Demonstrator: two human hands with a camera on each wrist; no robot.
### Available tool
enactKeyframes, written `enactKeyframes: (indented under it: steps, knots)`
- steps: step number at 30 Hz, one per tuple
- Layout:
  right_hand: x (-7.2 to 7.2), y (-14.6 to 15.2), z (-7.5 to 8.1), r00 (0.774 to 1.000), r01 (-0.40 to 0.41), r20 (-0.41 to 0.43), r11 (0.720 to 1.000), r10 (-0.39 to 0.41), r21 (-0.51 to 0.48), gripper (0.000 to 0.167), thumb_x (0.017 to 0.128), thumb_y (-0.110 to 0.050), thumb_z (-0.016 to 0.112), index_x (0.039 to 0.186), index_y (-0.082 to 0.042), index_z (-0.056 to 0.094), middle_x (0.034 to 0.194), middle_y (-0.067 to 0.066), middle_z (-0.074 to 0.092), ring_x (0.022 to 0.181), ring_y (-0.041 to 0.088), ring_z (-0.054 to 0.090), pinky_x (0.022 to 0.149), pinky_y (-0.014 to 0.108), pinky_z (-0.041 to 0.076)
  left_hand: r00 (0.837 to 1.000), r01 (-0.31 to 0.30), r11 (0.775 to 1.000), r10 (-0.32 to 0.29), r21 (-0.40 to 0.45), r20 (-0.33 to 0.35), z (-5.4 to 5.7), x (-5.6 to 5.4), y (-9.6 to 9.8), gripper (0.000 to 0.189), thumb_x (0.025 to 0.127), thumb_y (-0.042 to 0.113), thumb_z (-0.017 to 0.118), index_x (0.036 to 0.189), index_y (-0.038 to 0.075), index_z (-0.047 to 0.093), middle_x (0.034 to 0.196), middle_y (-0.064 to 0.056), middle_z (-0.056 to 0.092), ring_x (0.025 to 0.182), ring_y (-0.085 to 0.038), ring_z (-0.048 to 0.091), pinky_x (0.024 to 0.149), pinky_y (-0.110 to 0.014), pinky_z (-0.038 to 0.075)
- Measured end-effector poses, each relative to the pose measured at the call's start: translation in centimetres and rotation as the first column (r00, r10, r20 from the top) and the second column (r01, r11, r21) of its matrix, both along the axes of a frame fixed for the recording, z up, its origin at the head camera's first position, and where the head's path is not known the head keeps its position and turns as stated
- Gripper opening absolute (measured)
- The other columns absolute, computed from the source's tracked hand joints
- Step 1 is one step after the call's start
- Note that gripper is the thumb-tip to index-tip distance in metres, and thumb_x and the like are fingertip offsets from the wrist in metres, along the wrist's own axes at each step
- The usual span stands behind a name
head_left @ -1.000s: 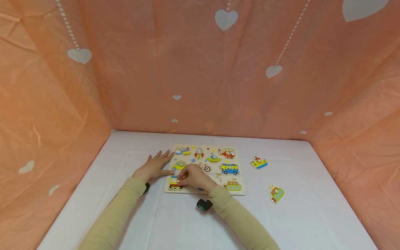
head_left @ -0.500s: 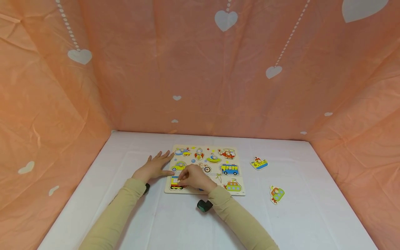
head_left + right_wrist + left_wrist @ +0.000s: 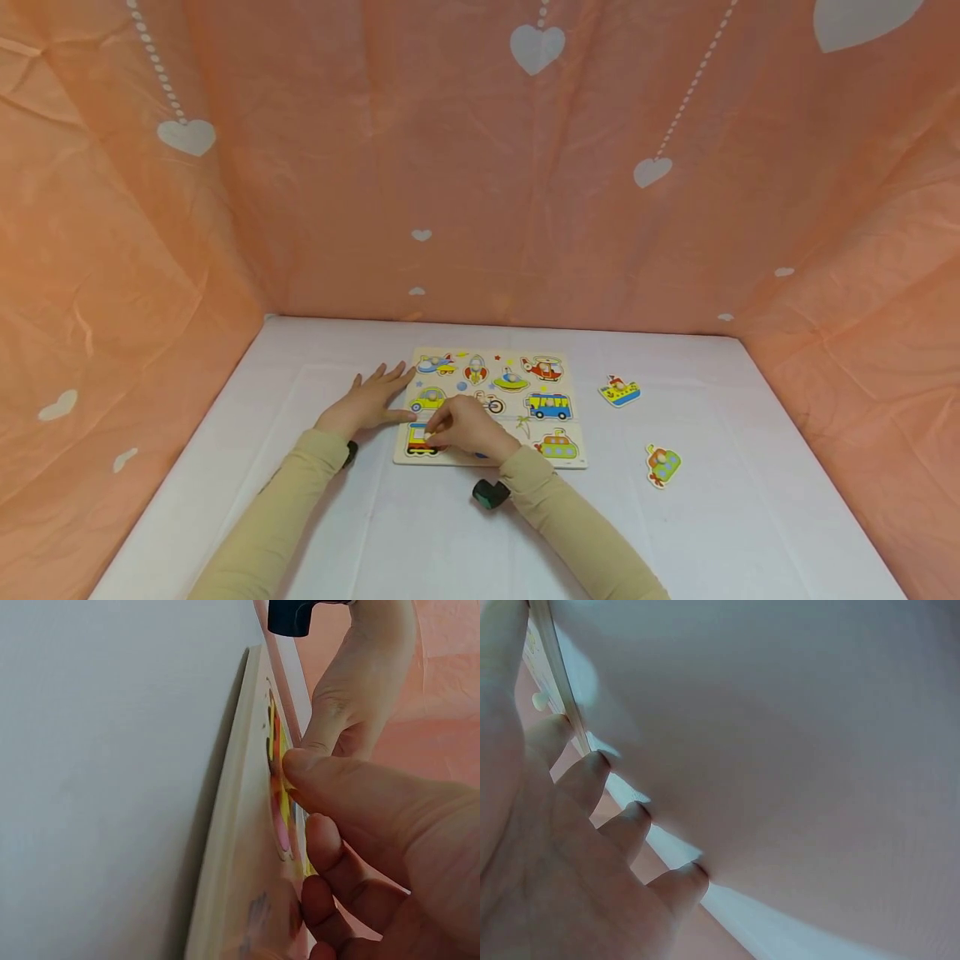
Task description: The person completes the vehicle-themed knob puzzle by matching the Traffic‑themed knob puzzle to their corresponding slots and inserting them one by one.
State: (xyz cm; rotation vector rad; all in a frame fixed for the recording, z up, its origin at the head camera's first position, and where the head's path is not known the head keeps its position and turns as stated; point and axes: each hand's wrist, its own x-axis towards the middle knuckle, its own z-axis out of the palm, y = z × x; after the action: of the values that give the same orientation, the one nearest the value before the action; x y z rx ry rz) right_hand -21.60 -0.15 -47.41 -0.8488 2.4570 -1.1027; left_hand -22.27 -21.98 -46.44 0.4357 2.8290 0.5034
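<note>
A wooden peg puzzle board point(image 3: 487, 429) lies on the white table with vehicle pieces on it. My right hand point(image 3: 468, 427) pinches the small knob of a train piece point(image 3: 420, 440) at the board's near left corner. In the right wrist view, that train piece point(image 3: 277, 780) lies at the board's surface, thumb and fingertips right at it. My left hand point(image 3: 365, 404) is spread with straight fingers, its thumb and fingertips at the board's left edge. Part of the near row is hidden under the right hand.
To the right of the board lie two loose pieces, a yellow and blue ship point(image 3: 619, 392) and a green and orange submarine point(image 3: 663, 465). Peach cloth with white hearts point(image 3: 537, 48) walls the table's back and sides.
Under my right hand the train piece has shifted very slightly on the board. The left hand and the loose pieces stay put; the head view has drifted a little.
</note>
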Motion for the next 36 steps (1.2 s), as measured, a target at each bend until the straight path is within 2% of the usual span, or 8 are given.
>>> enactKeyframes:
  steps: [15, 21, 29, 36]
  knots:
    - [0.1, 0.3, 0.0, 1.000, 0.005, -0.027, 1.000, -0.005, 0.016, 0.005, 0.082, -0.017, 0.077, 0.085, -0.014, 0.077, 0.074, -0.013, 0.063, 0.071, 0.003, 0.053, 0.066, 0.019, 0.044, 1.000, 0.001, 1.000, -0.001, 0.012, -0.008, -0.2, 0.0, 0.0, 0.089, 0.083, 0.054, 0.066, 0.151, 0.009, 0.029, 0.155, -0.018, 0.020, 0.140, -0.046, 0.010, 0.105, -0.070, 0.006]
    - [0.1, 0.7, 0.2, 1.000, -0.023, -0.011, 1.000, 0.023, 0.013, 0.009, 0.083, -0.019, 0.076, 0.090, -0.013, 0.076, 0.079, -0.014, 0.065, 0.076, 0.002, 0.056, 0.071, 0.019, 0.046, 1.000, 0.002, 1.000, -0.002, 0.015, -0.003, -0.2, 0.0, 0.0, 0.089, 0.084, 0.053, 0.066, 0.151, 0.010, 0.028, 0.156, -0.017, 0.019, 0.141, -0.045, 0.009, 0.106, -0.069, 0.005]
    - [-0.2, 2.4, 1.0, 0.997, -0.080, 0.012, 0.996, 0.080, -0.048, 0.017, 0.083, -0.012, 0.075, 0.099, -0.008, 0.074, 0.082, -0.007, 0.066, 0.071, 0.004, 0.057, 0.066, 0.020, 0.048, 1.000, -0.003, 1.000, 0.003, 0.005, 0.009, -0.2, -0.1, 0.0, 0.089, 0.084, 0.054, 0.066, 0.152, 0.011, 0.027, 0.156, -0.016, 0.018, 0.141, -0.044, 0.008, 0.107, -0.068, 0.003]
    - [-0.5, 4.6, 1.9, 0.999, -0.036, 0.029, 0.995, 0.039, -0.095, 0.021, 0.084, -0.015, 0.075, 0.104, -0.007, 0.072, 0.088, -0.005, 0.067, 0.077, 0.008, 0.058, 0.071, 0.023, 0.049, 1.000, -0.007, 1.000, 0.007, 0.007, 0.012, -0.1, 0.0, 0.0, 0.090, 0.083, 0.053, 0.067, 0.152, 0.011, 0.026, 0.157, -0.016, 0.017, 0.142, -0.044, 0.007, 0.107, -0.068, 0.003]
